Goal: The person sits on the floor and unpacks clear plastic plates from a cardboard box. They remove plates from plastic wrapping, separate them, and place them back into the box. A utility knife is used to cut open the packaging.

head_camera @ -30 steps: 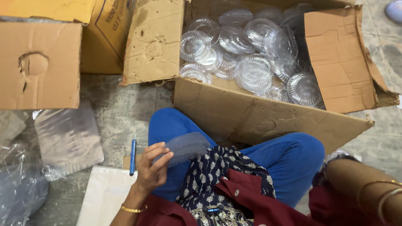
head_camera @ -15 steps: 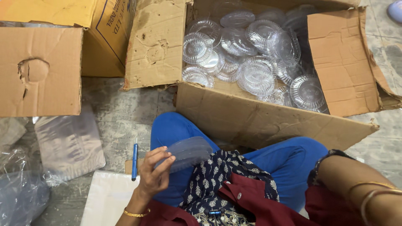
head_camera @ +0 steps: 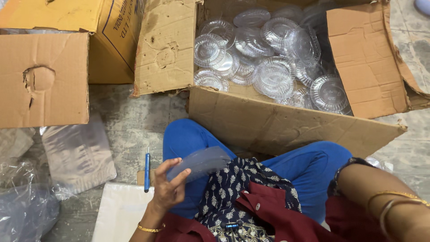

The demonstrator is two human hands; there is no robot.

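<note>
Pinching a clear plastic stack (head_camera: 201,162) at lower centre, left hand (head_camera: 169,188) beside blue pen (head_camera: 147,170); right hand out of frame, grip unknown; cardboard box (head_camera: 286,125) of clear lids (head_camera: 273,76) above.

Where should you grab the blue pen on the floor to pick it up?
Probably by the middle of its barrel, coming straight down from above. The blue pen lies flat and nearly straight up and down in the picture, just left of the left hand, so finger and thumb can pinch its thin sides from left and right. Its lower end rests on the white sheet, the rest over bare floor.
</note>
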